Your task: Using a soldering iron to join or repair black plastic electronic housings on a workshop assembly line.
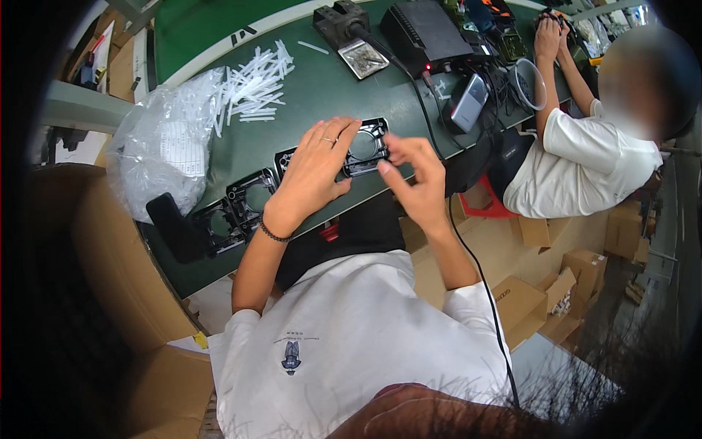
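A black plastic frame (pixel 365 170) with a large round opening lies on the green table. My left hand (pixel 313 167) spans its middle, thumb at the near edge and fingers over the far edge, keeping hold of it and hiding part of it. At the frame's right end is my right hand (pixel 423 179), fingers curled with a gap between thumb and forefinger; nothing shows in that gap, and the fingertips are slightly blurred. More black frames of the same kind (pixel 251 192) lie to the left of my left hand, near the table's front edge.
A pile of white plastic strips (pixel 256 82) lies beyond my left hand, beside a clear plastic bag (pixel 164 143). A soldering iron stand (pixel 340 22), a black box (pixel 424 33) and cables are at the back. A co-worker (pixel 585 146) sits at right; cardboard boxes (pixel 521 304) stand below.
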### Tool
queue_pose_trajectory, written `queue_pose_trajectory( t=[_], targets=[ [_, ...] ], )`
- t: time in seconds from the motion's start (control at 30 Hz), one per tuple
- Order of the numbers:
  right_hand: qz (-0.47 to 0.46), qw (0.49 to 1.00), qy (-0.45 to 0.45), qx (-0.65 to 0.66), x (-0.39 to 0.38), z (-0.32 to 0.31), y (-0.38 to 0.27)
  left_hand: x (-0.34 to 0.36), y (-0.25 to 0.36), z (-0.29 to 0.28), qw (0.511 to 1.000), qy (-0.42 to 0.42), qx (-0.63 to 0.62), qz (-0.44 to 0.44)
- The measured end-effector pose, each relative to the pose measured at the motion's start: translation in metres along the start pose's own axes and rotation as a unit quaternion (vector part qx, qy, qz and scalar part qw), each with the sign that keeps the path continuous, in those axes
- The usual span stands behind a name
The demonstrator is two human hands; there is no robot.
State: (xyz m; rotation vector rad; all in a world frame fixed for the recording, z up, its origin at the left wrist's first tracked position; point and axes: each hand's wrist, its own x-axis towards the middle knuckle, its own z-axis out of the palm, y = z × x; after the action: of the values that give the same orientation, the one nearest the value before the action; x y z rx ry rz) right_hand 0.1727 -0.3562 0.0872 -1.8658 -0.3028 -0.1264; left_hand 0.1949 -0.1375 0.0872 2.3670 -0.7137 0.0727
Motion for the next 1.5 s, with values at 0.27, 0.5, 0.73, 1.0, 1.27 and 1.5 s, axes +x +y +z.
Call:
queue_pose_trajectory(
  t=[0.27,0.5,0.73,1.0,1.27,1.5],
  targets=[
    [0.162,0.891,0.114,0.409,0.133,0.046,0.029,0.015,-0.008,-0.016,0.998,-0.018,-0.029,-0.054],
    [-0.043,0.942,0.174,0.283,0.089,0.017,0.046,0.007,-0.026,-0.040,0.991,0.072,-0.048,-0.106],
    [-0.022,0.943,0.191,0.272,0.015,0.016,0.063,0.009,-0.028,-0.034,0.983,0.107,-0.055,-0.139],
    [-0.076,0.976,0.140,0.152,0.002,0.017,0.081,0.010,-0.027,-0.031,0.981,0.114,-0.046,-0.149],
    [-0.044,0.978,0.171,0.113,0.003,0.022,0.079,0.011,-0.029,-0.029,0.985,0.124,-0.029,-0.116],
    [-0.058,0.980,0.164,0.094,0.004,0.021,0.079,0.010,-0.030,-0.029,0.985,0.122,-0.031,-0.115]
  ],
)
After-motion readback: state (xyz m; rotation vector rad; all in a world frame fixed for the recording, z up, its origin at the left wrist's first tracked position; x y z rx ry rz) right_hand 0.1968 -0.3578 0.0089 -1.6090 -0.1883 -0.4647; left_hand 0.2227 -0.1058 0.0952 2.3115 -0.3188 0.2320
